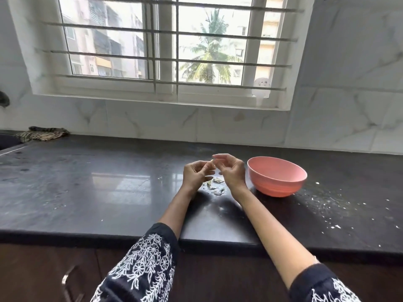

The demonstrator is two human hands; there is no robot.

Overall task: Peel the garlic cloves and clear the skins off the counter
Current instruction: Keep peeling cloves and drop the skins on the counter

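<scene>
Above the dark counter [109, 192] my left hand [196, 174] and my right hand [231, 171] meet, fingertips together. Between them they pinch a small pale garlic clove [212, 162], mostly hidden by the fingers. Directly below the hands a small heap of whitish garlic skins [214, 186] lies on the counter. A pink bowl [277, 176] stands just right of my right hand; its inside is hidden from this angle.
White flecks [327, 205] are scattered over the counter to the right of the bowl. A checked cloth [41, 134] lies at the back left by the wall. A barred window fills the wall behind. The counter's front edge runs below my forearms.
</scene>
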